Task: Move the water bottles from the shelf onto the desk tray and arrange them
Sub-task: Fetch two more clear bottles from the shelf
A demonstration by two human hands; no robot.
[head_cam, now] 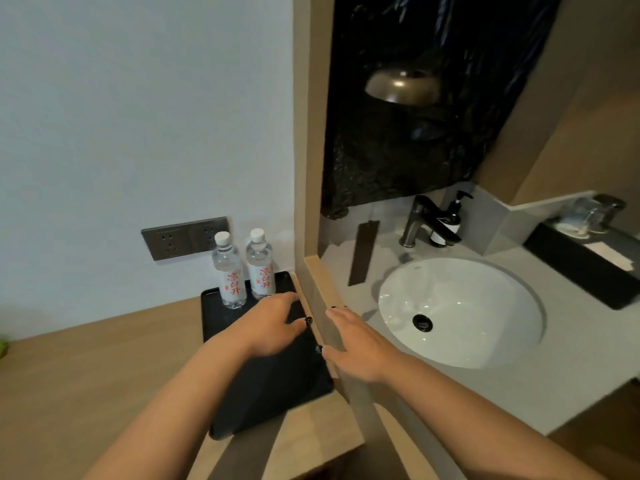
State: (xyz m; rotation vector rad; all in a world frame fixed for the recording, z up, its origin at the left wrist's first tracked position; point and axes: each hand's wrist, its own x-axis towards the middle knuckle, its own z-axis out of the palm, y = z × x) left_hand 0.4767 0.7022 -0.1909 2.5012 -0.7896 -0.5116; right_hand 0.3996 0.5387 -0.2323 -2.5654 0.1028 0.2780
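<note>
Two clear water bottles with white caps and red lettering stand upright side by side at the far end of a black tray (277,386) on the wooden desk: the left bottle (229,271) and the right bottle (260,265). My left hand (273,327) hovers over the tray just in front of the bottles, fingers relaxed, holding nothing. My right hand (353,344) is stretched flat over the wooden divider edge to the right of the tray, empty too.
A wall socket panel (183,239) sits behind the bottles. A wooden partition (311,168) separates the desk from a white sink (460,313) with a faucet (422,220), a soap dispenser (450,223) and a black tray with glasses (588,258).
</note>
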